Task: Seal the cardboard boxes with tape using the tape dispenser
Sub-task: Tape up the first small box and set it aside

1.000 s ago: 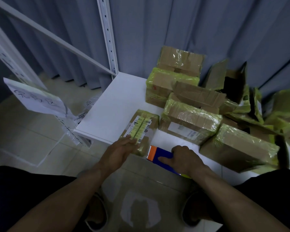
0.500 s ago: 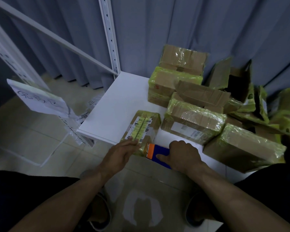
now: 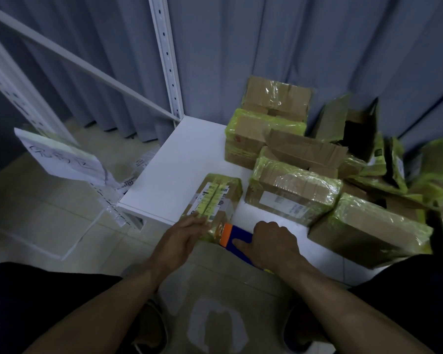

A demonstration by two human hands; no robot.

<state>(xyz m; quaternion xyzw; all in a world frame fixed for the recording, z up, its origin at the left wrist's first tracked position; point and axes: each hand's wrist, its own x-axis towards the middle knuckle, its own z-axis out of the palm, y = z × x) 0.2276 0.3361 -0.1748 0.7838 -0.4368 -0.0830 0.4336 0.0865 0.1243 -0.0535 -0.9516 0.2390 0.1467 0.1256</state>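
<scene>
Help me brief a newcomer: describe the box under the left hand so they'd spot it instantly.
Start at the white table. At its near edge, apart from the heap of bigger boxes, lies a small brown cardboard box, pressed by the left hand, beside the blue-and-orange tape dispenser the right hand grips. It alone has yellow-green tape running down its white barcode label.

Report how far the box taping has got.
Done: the large box on the right and several others wear yellow-green tape. In hand: the left hand presses the small box while the right hand grips the tape dispenser at its near end. Left: the open box at the back, flaps up.
</scene>
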